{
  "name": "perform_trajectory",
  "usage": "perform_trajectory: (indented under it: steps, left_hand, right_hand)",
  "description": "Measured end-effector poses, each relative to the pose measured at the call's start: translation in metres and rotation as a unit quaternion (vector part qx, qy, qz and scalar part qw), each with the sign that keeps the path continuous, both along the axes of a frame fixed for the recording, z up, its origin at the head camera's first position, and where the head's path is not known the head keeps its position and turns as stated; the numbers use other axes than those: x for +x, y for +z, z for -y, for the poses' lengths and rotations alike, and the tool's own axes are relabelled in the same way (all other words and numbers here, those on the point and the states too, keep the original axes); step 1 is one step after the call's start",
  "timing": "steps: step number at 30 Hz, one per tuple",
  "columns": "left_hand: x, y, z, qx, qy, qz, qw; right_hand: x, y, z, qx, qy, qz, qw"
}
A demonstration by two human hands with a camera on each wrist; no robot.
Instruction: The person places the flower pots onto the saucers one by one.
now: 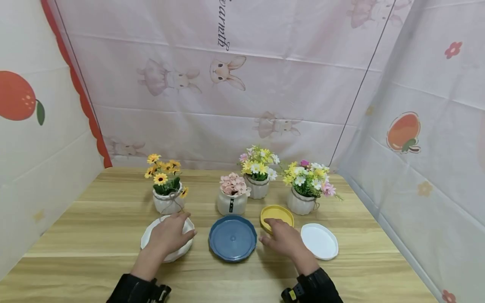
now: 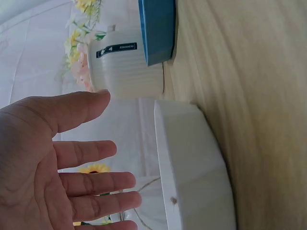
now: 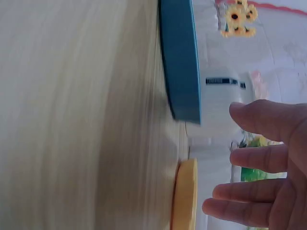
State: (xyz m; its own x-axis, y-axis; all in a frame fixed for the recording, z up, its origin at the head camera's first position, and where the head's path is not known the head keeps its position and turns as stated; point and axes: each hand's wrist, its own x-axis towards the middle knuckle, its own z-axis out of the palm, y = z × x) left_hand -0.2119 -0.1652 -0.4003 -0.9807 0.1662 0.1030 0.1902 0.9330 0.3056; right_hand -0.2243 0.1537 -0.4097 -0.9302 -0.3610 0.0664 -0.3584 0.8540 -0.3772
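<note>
My left hand (image 1: 169,234) is over a white scalloped dish (image 1: 147,237), its fingers extended and nothing in its grasp. The left wrist view shows the fingers apart from the rim of that dish (image 2: 196,167). Between my hands lies a round blue dish (image 1: 233,238). My right hand (image 1: 283,239) hovers beside the small yellow dish (image 1: 278,212), covering part of its near edge. In the right wrist view the fingers are spread and hold nothing, with the blue dish (image 3: 181,62) and the yellow dish (image 3: 186,196) nearby. A white oval dish (image 1: 320,241) lies right of that hand.
Behind the dishes stand a pot of orange sunflowers (image 1: 166,202), a white jar of pink flowers (image 1: 232,204), and two pots of mixed flowers, one at the back (image 1: 257,187) and one at the right (image 1: 301,202). Printed cloth (image 1: 303,88) encloses the wooden table (image 1: 227,282).
</note>
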Motion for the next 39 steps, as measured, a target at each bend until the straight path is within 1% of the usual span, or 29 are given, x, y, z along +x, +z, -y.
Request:
perform_trajectory:
  steps: [3,6,11,15,18,21,23,26,29,32,34,36,39]
  left_hand:
    - [-0.001,0.000,0.005,0.011,0.002,-0.013,0.9999]
    - [-0.002,0.001,0.010,0.024,0.007,-0.017,0.9995]
    - [-0.005,0.001,0.018,0.051,0.010,-0.029,0.9982]
    - [-0.008,0.001,0.023,0.066,0.021,-0.037,0.9969]
    - [-0.010,0.000,0.027,0.076,0.031,-0.041,0.9958]
    - [-0.011,0.001,0.031,0.096,0.043,-0.042,0.9936]
    - [-0.012,0.003,0.033,0.111,0.053,-0.044,0.9915]
    - [-0.014,0.004,0.037,0.134,0.063,-0.043,0.9881]
    - [-0.017,0.005,0.043,0.159,0.076,-0.034,0.9838]
    - [-0.020,0.004,0.047,0.184,0.094,-0.013,0.9783]
    - [-0.022,0.003,0.048,0.192,0.105,-0.004,0.9758]
    - [-0.026,0.002,0.049,0.194,0.108,-0.012,0.9750]
    - [-0.030,0.001,0.049,0.195,0.110,-0.029,0.9742]
  right_hand:
    - [0.001,0.001,0.008,-0.017,0.023,0.004,0.9996]
    - [0.004,0.002,0.017,-0.025,0.038,0.006,0.9990]
    - [0.008,0.004,0.032,-0.031,0.043,0.009,0.9986]
    - [0.010,0.004,0.045,-0.046,0.051,0.011,0.9975]
    - [0.012,0.003,0.054,-0.079,0.076,0.023,0.9937]
    - [0.013,0.001,0.063,-0.122,0.106,0.042,0.9860]
    - [0.013,0.000,0.069,-0.144,0.121,0.045,0.9811]
    - [0.015,0.000,0.077,-0.165,0.133,0.045,0.9763]
    - [0.018,0.001,0.086,-0.168,0.136,0.041,0.9755]
    - [0.022,0.003,0.094,-0.167,0.131,0.057,0.9755]
    - [0.024,0.004,0.100,-0.174,0.132,0.071,0.9732]
    - [0.026,0.005,0.105,-0.181,0.136,0.085,0.9704]
    - [0.028,0.003,0.115,-0.190,0.153,0.093,0.9653]
